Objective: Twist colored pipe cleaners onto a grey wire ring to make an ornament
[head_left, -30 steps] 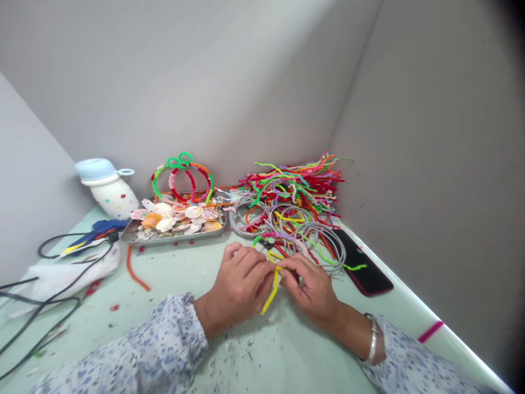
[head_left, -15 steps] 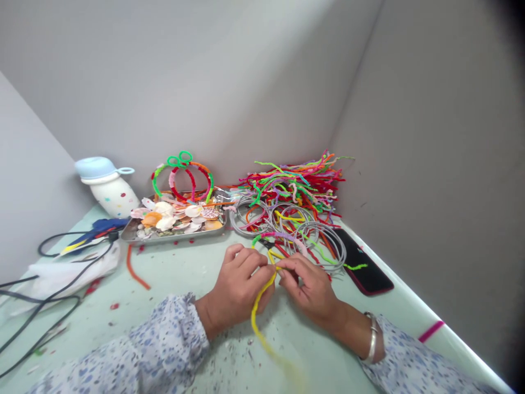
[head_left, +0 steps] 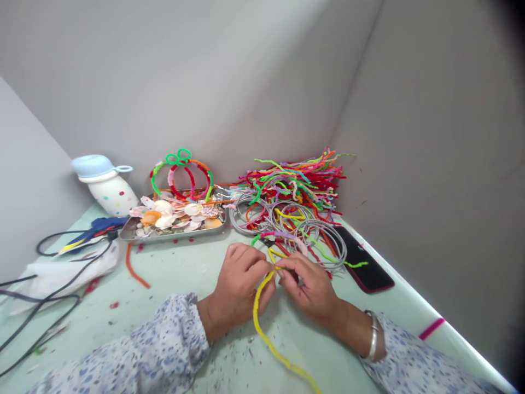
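Note:
A yellow pipe cleaner point(head_left: 256, 313) is pinched between my two hands, its long tail curving down over the table toward me. My left hand point(head_left: 241, 282) is closed around it, fingers curled under. Thumb and forefinger of my right hand point(head_left: 309, 284) grip it at the same spot, fingertips almost touching the left hand. Just beyond my fingers arches a hoop wrapped in green, purple and pink pipe cleaner point(head_left: 283, 236); my hands hide its near side. A short yellow piece shows between hoop and fingers.
Coiled grey wire point(head_left: 246, 221) and a heap of coloured pipe cleaners point(head_left: 295, 178) lie behind my hands. A metal tray point(head_left: 176, 237) of shells, wrapped hoops point(head_left: 212, 180), a bottle point(head_left: 110, 191) and black cables point(head_left: 53, 298) are left; a phone point(head_left: 365, 262) lies right.
The yellow pipe cleaner's loose tail has swung slightly right and is sharper now. Both hands keep their pinch in nearly the same place.

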Demonstrator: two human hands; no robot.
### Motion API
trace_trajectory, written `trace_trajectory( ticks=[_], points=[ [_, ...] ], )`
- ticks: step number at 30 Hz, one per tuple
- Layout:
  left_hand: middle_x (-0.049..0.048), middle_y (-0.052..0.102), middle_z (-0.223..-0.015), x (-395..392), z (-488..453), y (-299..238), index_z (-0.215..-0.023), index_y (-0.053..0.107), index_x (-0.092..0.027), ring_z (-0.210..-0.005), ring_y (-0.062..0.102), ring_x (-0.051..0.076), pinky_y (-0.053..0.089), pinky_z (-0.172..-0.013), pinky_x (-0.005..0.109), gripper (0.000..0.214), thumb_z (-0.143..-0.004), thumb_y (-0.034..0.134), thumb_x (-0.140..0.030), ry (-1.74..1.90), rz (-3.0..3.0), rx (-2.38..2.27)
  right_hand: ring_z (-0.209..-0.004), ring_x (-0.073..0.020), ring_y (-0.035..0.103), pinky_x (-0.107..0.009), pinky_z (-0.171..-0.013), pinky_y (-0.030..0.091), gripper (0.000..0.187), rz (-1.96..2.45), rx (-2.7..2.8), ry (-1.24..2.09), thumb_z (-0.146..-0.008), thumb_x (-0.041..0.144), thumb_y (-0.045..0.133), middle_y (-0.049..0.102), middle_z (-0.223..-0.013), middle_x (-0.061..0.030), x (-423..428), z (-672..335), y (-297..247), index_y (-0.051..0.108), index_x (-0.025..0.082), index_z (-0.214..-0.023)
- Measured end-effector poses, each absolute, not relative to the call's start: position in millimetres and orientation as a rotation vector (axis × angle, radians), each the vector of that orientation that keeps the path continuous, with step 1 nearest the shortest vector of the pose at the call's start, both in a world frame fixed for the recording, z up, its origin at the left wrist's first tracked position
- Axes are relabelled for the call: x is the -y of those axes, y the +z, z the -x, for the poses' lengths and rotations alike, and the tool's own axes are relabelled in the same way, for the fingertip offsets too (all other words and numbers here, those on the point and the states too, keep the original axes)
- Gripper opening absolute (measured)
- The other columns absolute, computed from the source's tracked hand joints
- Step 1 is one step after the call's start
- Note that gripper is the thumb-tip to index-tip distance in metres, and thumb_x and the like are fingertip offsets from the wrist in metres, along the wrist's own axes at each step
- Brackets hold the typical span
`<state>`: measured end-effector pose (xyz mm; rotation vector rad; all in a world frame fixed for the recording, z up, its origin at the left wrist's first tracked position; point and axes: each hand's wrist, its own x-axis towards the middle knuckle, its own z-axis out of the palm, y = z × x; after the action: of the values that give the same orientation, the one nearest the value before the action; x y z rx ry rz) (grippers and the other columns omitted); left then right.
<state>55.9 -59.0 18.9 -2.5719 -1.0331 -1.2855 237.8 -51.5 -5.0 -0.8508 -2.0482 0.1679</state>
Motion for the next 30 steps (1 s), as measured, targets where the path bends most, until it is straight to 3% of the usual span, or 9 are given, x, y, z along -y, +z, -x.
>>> trace_trajectory(
  ticks=[21,30],
  points=[
    [0.0011,0.06,-0.076,61.2,-63.3,22.6,-0.081,0.056,-0.02,-0.076,0.054,0.017,0.038,-0.078,0.039,0.012,-0.089,0.047,-0.018,-1.499,2.679,1.321,-0.066,-0.0133,0.059,-0.023,-0.055,0.046,0.01,0.821,2.049,0.046,-0.089,0.015,0.051,0.062,-0.076,-0.0021,51.8,-236.8,-4.2,0.058,0.02,-0.095],
    [0.0034,0.064,-0.087,58.3,-59.7,17.6,-0.092,0.057,-0.021,-0.086,0.056,0.02,0.036,-0.085,0.042,0.006,-0.088,0.053,-0.021,-1.421,2.696,1.283,-0.073,-0.0156,0.062,-0.026,-0.062,0.049,0.011,0.898,2.0,0.085,-0.09,0.019,0.049,0.063,-0.079,-0.0026,49.7,-236.8,-8.3,0.059,0.021,-0.096]
  ],
)
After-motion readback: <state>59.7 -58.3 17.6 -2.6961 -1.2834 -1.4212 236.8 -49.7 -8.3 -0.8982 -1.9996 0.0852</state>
